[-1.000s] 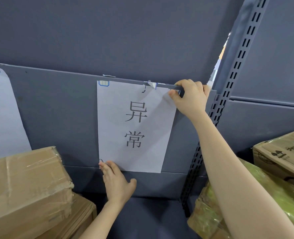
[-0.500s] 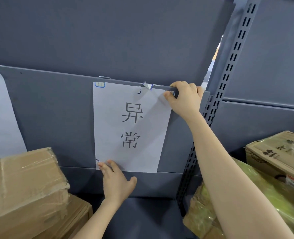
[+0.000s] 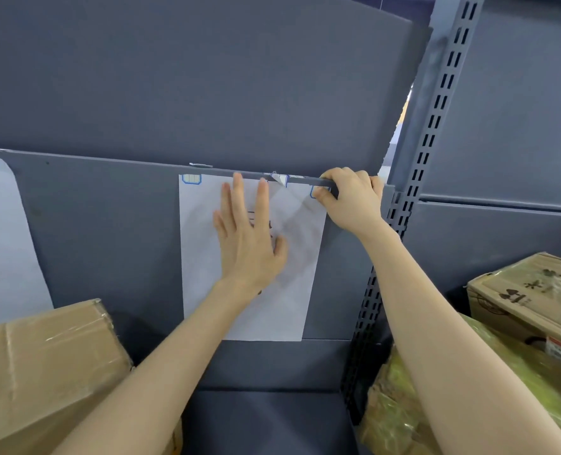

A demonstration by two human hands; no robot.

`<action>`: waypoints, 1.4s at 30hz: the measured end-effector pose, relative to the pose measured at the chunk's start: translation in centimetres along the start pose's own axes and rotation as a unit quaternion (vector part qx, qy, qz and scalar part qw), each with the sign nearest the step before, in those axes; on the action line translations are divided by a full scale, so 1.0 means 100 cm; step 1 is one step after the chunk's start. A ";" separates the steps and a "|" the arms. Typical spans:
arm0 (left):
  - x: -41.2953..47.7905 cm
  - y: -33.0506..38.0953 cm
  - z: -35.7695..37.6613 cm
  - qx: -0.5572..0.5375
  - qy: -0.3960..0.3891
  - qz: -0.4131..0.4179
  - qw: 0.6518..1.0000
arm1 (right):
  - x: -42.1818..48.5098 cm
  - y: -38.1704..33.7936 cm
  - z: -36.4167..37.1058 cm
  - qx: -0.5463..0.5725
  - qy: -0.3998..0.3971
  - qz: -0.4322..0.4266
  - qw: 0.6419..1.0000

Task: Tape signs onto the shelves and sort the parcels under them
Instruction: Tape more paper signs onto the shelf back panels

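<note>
A white paper sign (image 3: 292, 290) hangs against the grey back panel (image 3: 108, 241) of the shelf, below the panel's top edge. My left hand (image 3: 248, 238) lies flat on the sign's middle, fingers spread and pointing up, covering the printed characters. My right hand (image 3: 351, 198) curls over the panel's top edge at the sign's upper right corner, thumb pressing a blue-edged piece of tape (image 3: 315, 192). Another tape piece (image 3: 191, 178) holds the upper left corner. A loose, curled tape piece (image 3: 279, 178) sticks at the edge between my hands.
A second white sign (image 3: 6, 244) hangs at the far left. A brown taped cardboard parcel (image 3: 42, 366) stands lower left. Right of the perforated grey upright (image 3: 404, 208) lie a yellow-green wrapped parcel (image 3: 391, 412) and a printed cardboard box (image 3: 529, 293).
My left hand rose from the sign's lower left corner to its middle and now lies flat over the characters. My right hand stayed at the upper right corner.
</note>
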State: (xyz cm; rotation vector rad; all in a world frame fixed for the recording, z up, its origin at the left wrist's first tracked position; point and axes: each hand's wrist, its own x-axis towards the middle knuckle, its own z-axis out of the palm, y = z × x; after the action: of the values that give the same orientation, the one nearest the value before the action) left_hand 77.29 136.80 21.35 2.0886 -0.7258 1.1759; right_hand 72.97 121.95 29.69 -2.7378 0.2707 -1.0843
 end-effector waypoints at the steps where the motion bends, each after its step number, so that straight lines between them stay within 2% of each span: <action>1: 0.013 0.005 -0.005 -0.006 0.012 0.025 1.000 | 0.000 -0.001 0.001 0.000 0.002 0.001 1.000; 6: 0.060 0.014 -0.021 0.014 0.008 0.106 0.994 | -0.001 -0.001 0.002 -0.012 0.020 -0.002 1.000; 14: 0.033 -0.014 -0.004 0.126 -0.022 0.175 0.976 | 0.001 0.001 0.005 0.001 0.030 -0.004 1.000; 25: 0.020 -0.028 0.006 0.234 -0.011 0.207 0.950 | 0.001 0.002 0.007 0.003 0.043 -0.007 0.999; 42: 0.012 -0.027 0.002 0.236 -0.040 0.193 0.952 | -0.001 -0.003 0.006 -0.007 0.037 0.008 0.999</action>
State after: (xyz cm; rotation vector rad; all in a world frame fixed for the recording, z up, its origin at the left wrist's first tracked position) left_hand 79.88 138.21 21.62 2.4670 -1.0045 1.6118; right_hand 73.33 122.35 29.26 -2.7068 0.3115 -1.1861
